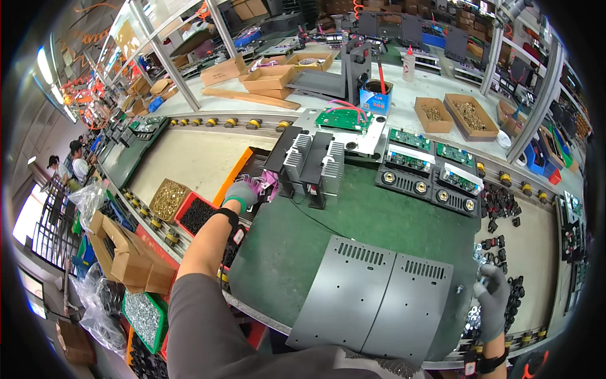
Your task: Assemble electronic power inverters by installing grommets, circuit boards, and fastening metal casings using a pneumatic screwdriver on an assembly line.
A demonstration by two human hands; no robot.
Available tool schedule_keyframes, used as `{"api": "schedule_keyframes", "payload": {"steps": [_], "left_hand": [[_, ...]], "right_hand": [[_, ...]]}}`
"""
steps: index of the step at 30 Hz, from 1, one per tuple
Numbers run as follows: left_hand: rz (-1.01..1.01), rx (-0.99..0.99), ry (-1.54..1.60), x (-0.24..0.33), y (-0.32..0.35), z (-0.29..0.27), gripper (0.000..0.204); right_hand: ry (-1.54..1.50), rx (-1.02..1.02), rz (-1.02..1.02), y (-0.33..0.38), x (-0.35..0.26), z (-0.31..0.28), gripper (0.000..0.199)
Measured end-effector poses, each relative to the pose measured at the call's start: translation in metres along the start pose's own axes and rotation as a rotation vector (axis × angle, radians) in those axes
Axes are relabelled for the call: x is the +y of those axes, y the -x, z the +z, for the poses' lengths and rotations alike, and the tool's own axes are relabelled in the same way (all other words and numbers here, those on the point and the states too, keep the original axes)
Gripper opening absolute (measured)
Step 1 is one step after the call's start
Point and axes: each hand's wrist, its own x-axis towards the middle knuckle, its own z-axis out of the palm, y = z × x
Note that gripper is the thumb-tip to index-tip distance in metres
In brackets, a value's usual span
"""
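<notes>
The right hand [493,303] bends its fingers near small shiny bits [471,322] by the green tabletop's [284,252] edge. They look light, hard, slippery; pinch their sides. Farther, the left hand [243,192] curls at a pink bundle [269,182]. Can't tell if either grips.

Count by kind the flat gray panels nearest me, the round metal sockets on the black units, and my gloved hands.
Flat gray panels: 2
Round metal sockets: 4
Left hand and right hand: 2
Total: 8
</notes>
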Motion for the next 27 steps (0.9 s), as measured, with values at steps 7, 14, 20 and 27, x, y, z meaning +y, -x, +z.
{"api": "schedule_keyframes", "payload": {"steps": [7, 14, 20, 27], "left_hand": [[0.346, 0.397, 0.786, 0.036, 0.089, -0.141, 0.023], [1.033, -0.010, 0.235, 0.230, 0.200, -0.129, 0.026], [0.940, -0.210, -0.177, 0.285, 0.194, -0.094, 0.034], [1.201, -0.341, 0.347, 0.305, 0.197, -0.089, 0.024]], "right_hand": [[-0.063, 0.020, 0.061, -0.026, -0.042, -0.035, 0.032], [-0.049, -0.088, -0.033, -0.088, -0.046, -0.021, 0.028], [0.168, -0.237, 0.006, -0.094, -0.037, -0.008, 0.021], [0.165, -0.165, -0.166, -0.117, -0.013, -0.022, 0.025]]}}
